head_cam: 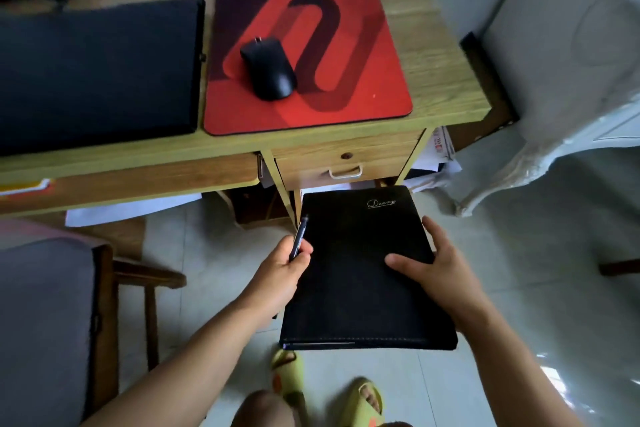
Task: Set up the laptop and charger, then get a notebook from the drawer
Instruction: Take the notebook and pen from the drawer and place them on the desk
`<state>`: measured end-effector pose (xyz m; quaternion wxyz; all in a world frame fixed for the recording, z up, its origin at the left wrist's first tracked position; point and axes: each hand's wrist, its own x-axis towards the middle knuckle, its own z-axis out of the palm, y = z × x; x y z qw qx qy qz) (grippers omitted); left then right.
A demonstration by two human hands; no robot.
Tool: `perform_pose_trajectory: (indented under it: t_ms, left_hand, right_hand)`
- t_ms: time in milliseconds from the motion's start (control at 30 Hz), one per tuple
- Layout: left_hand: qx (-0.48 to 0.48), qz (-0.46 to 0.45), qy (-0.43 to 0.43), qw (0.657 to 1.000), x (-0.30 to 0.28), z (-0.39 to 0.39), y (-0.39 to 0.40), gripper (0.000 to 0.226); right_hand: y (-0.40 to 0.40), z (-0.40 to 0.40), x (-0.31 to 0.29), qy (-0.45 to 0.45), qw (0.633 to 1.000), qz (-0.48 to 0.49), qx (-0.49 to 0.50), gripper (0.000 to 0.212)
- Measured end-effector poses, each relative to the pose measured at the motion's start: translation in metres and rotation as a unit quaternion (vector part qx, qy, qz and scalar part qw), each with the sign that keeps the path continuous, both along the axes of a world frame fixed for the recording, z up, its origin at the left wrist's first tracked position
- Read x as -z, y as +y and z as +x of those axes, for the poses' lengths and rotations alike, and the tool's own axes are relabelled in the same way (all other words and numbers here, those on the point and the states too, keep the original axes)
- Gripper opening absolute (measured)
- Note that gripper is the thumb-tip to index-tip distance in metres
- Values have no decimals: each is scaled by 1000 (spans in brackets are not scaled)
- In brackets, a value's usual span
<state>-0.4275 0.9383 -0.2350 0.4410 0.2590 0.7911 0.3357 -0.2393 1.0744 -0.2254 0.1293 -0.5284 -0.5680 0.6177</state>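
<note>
Currently the black notebook (363, 270) is held flat in the air below the closed drawer (346, 163), clear of the desk (433, 55). The right hand (440, 274) grips its right edge (thumb on the cover). The left hand (284, 270) pinches a pen (298, 239). The notebook should be kept level and set on bare desktop beside the mouse pad (304, 55).

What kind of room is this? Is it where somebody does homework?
Probably a home study corner. A closed black laptop and a black computer mouse on a red mouse pad sit on a wooden desk with a small drawer.
</note>
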Motion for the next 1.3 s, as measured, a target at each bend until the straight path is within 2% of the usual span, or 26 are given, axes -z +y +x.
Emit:
perform_pose_trajectory:
  t_ms: [200, 367, 533, 633, 800, 967, 1300]
  left_hand:
    - [52, -22, 80, 995, -90, 23, -5, 14]
    - [67, 16, 180, 981, -157, 32, 4, 24]
    - [22, 67, 305, 950, -205, 20, 17, 24]
    - [7, 85, 341, 936, -220, 3, 28, 27]
    - [-12, 115, 332, 936, -231, -39, 62, 22]
    - [11, 95, 311, 946, -225, -97, 117, 29]
    - [83, 28, 261, 962, -195, -197, 215, 27]
  right_hand:
    - [-10, 32, -90, 64, 998, 23, 19, 78]
    - [-6, 47, -154, 116, 990, 79, 20, 76]
    - [15, 34, -201, 164, 976, 139, 17, 76]
    - [32, 17, -218, 188, 970, 155, 20, 76]
    - [69, -21, -224, 189, 966, 177, 22, 77]
    - [120, -79, -211, 171, 970, 174, 24, 79]
    - [205, -183, -171, 81, 988, 133, 16, 89]
